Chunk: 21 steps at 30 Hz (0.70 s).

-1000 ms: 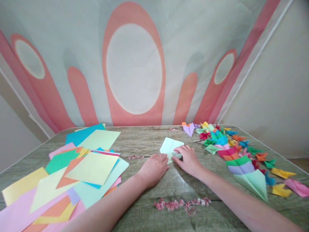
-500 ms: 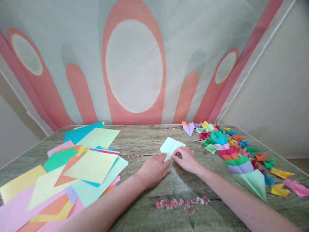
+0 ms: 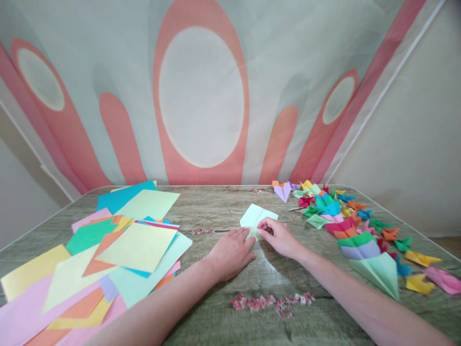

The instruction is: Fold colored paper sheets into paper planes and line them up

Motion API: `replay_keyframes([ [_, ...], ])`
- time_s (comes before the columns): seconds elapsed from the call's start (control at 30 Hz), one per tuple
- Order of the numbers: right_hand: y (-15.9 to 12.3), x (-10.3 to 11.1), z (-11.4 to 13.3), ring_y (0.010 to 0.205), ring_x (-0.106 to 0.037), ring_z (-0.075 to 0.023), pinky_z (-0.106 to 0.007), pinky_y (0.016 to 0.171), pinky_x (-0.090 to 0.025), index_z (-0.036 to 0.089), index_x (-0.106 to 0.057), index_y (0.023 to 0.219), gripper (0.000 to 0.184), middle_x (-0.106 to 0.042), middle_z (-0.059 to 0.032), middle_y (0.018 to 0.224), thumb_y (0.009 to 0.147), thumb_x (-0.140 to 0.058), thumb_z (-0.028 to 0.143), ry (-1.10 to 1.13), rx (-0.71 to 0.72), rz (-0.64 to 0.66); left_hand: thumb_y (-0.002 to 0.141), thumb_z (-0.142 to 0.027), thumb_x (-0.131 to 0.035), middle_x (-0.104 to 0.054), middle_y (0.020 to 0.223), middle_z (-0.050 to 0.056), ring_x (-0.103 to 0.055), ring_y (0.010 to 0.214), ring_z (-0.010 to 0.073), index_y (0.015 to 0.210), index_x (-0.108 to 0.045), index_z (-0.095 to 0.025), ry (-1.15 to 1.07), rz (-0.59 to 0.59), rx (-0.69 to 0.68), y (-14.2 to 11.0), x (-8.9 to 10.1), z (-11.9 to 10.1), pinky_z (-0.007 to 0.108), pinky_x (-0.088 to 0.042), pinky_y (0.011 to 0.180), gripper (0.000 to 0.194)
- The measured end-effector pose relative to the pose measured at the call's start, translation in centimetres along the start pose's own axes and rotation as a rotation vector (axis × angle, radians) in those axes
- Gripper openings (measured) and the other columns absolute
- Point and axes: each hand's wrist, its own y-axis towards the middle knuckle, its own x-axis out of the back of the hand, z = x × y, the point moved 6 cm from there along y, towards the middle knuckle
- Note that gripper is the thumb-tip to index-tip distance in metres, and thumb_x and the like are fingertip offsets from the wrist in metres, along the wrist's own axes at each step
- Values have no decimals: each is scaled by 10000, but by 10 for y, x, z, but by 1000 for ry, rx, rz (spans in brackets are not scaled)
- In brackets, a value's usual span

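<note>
A pale mint-green sheet of origami paper (image 3: 256, 216), creased down its middle and partly folded, lies on the wood-grain table. My left hand (image 3: 232, 252) rests flat on the tabletop, its fingers stretched out and the fingertips on the paper's near left edge. From the right, my right hand (image 3: 279, 235) has thumb and index finger pinched together at the near right part of the same sheet. The small bit of paper between those fingertips is mostly hidden.
Loose coloured sheets (image 3: 139, 247) are piled across the left side. Along the right lie many small folded paper pieces (image 3: 356, 206) and a row of nested paper planes (image 3: 378, 269). A purple paper plane (image 3: 283, 192) sits at the back. Pink flower patterns (image 3: 272, 302) mark the tabletop (image 3: 209, 206).
My right hand's fingertips have shifted very slightly up and right along the paper. My left hand stays in place on the sheet. The whole view has moved a little.
</note>
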Motion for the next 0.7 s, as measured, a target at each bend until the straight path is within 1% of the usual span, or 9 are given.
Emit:
replay_keyframes([
  [0.07, 0, 0, -1, 746, -567, -166, -299, 724, -402, 205, -563, 840, 80, -624, -4, 772, 782, -526, 245, 23, -9, -12, 910, -420, -374, -461, 1314, 132, -438, 1205, 241, 1152, -472, -166, 8, -4, -1, 0, 0, 0, 382, -325, 1003, 365],
  [0.2, 0, -1, -4, 743, -570, -164, -304, 728, -410, 203, -559, 852, 92, -616, -4, 767, 772, -516, 215, 34, -16, -6, 910, -431, -360, -453, 1328, 142, -427, 1219, 241, 1262, -397, -147, 13, -6, 7, 0, -3, 1, 376, -312, 1012, 453],
  [0.33, 1, -1, -6, 746, -568, -163, -301, 723, -414, 202, -558, 874, 111, -612, -5, 767, 774, -513, 215, 58, -16, 2, 912, -431, -349, -435, 1347, 151, -407, 1240, 236, 1310, -346, -116, -2, 7, 14, 0, -7, 1, 361, -285, 1031, 507],
  [0.47, 1, -1, -7, 723, -563, -152, -288, 711, -417, 196, -562, 883, 118, -614, -2, 768, 783, -522, 242, 118, -6, 48, 903, -425, -375, -410, 1367, 157, -391, 1251, 227, 1358, -254, -88, -32, 11, 33, 0, -7, 2, 340, -268, 1039, 579],
  [0.57, 1, -1, -4, 716, -545, -156, -288, 704, -404, 196, -589, 781, 86, -604, 1, 734, 778, -552, 273, 41, 46, 119, 895, -426, -395, -402, 1369, 166, -388, 1252, 230, 1371, -216, -79, -43, 22, 42, 0, -6, 3, 337, -271, 1034, 616],
  [0.63, 0, 0, -1, 731, -532, -162, -297, 724, -392, 193, -585, 688, 126, -589, 0, 716, 769, -579, 289, -46, 103, 141, 893, -430, -400, -410, 1363, 168, -393, 1249, 232, 1372, -214, -84, -53, 26, 48, -1, -6, 3, 340, -279, 1028, 620],
  [0.7, -1, 4, 1, 753, -530, -164, -301, 745, -388, 190, -582, 668, 147, -580, -4, 734, 760, -605, 302, -78, 151, 155, 896, -427, -395, -416, 1359, 163, -396, 1246, 232, 1370, -225, -99, -63, 25, 50, -1, -5, 3, 348, -284, 1026, 601],
])
